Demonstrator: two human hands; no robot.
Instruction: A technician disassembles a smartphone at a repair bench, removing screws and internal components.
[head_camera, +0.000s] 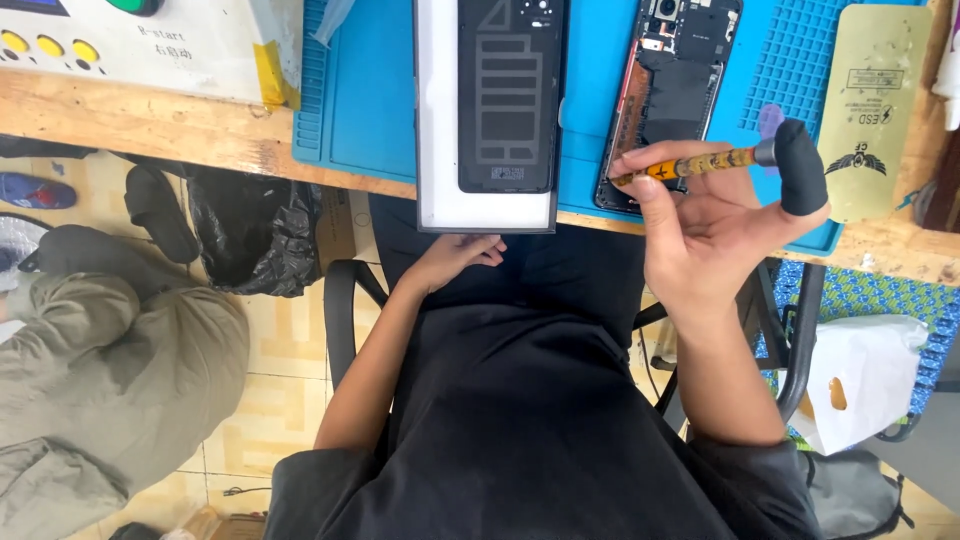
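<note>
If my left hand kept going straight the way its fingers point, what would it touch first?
Your left hand points toward the table edge, so it would likely meet the white tray holding the dark phone back cover first, though depth is unclear: the hand may sit below the tabletop.

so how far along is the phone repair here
Done: the phone lies opened on the blue mat, its insides exposed. In hand: the right hand holds a yellow-handled tool at its lower edge; the left hand rests below the table edge. Left: the back panel still sits in its tray, unfitted.
</note>
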